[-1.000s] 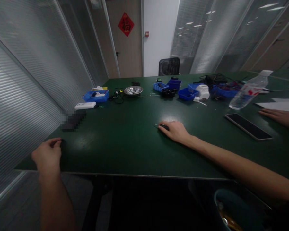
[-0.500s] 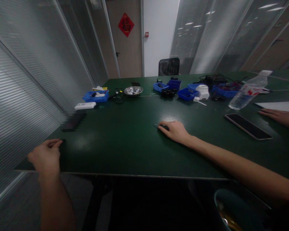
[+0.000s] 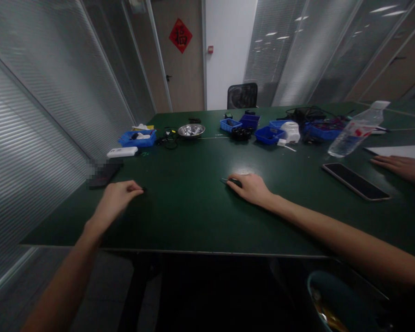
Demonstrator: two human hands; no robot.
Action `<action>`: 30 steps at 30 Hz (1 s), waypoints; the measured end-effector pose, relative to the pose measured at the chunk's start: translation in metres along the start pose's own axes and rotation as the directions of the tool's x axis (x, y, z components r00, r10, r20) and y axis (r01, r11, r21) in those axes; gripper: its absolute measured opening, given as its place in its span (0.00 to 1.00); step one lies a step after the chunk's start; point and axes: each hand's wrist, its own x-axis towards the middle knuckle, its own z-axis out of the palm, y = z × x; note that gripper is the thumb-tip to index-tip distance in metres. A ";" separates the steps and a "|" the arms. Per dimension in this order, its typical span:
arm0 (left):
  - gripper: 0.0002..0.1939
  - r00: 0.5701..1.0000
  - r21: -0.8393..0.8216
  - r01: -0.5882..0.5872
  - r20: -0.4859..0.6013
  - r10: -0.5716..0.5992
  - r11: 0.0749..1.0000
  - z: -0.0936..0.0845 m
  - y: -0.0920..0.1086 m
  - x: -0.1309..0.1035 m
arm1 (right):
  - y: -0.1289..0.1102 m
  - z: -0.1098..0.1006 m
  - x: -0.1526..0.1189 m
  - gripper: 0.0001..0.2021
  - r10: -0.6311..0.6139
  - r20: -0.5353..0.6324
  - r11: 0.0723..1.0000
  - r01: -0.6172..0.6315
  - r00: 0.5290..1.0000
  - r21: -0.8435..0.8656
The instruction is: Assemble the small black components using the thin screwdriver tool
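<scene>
My left hand (image 3: 119, 198) is above the left part of the green table (image 3: 180, 207), thumb and fingers pinched on a small dark piece (image 3: 144, 189) too small to name. Near the table's middle, my right hand (image 3: 251, 188) rests with its fingers closed round a small tool with a dark handle (image 3: 235, 182). The tool's thin metal tip points left. Behind my left hand lies a dark flat object (image 3: 107, 174), partly blurred out.
A white bar (image 3: 122, 152), blue trays (image 3: 138, 138) and a metal bowl (image 3: 191, 131) stand at the back left. More blue bins (image 3: 269, 135) are at back centre. Right: a tilted-looking bottle (image 3: 358, 131), a phone (image 3: 355, 181), another person's hand (image 3: 401, 167).
My left hand has moved right and a little forward from the table's left edge, the small dark piece still pinched in it. My right hand and the tool have stayed in place.
</scene>
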 end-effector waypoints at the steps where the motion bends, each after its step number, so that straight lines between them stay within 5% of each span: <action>1: 0.12 0.995 -0.018 -0.098 0.020 0.098 0.995 0.007 0.017 0.006 | 0.000 0.000 0.000 0.22 0.001 0.002 1.000 -0.001 1.000 0.000; 3: 0.11 0.961 -0.065 -0.267 0.056 0.270 0.962 0.025 0.050 0.017 | 0.000 -0.002 0.000 0.22 -0.002 0.011 1.000 0.002 1.000 0.008; 6: 0.09 0.854 -0.192 -0.472 0.142 0.500 0.861 0.053 0.100 0.035 | -0.001 -0.003 -0.001 0.22 0.004 0.020 1.000 -0.004 1.000 0.011; 10: 0.07 0.754 -0.390 -0.568 0.107 0.648 0.725 0.089 0.157 0.060 | -0.001 -0.003 -0.001 0.21 0.024 0.024 1.000 -0.023 0.999 -0.020; 13: 0.08 0.750 -0.484 -0.569 0.027 0.661 0.665 0.111 0.183 0.070 | -0.002 -0.003 -0.001 0.20 0.048 0.020 0.999 -0.047 0.999 -0.014; 18: 0.11 0.734 -0.546 -0.562 0.016 0.679 0.621 0.119 0.183 0.066 | -0.005 -0.005 -0.002 0.18 0.052 0.000 0.998 -0.052 0.999 0.038; 26: 0.21 0.729 -0.527 -0.575 0.017 0.684 0.626 0.115 0.172 0.065 | -0.009 -0.011 -0.007 0.17 -0.111 -0.034 0.980 0.115 0.993 0.162; 30: 0.15 0.729 -0.428 -0.626 -0.024 0.684 0.652 0.118 0.172 0.069 | -0.009 -0.009 -0.008 0.17 -0.203 -0.041 0.966 0.207 0.978 0.153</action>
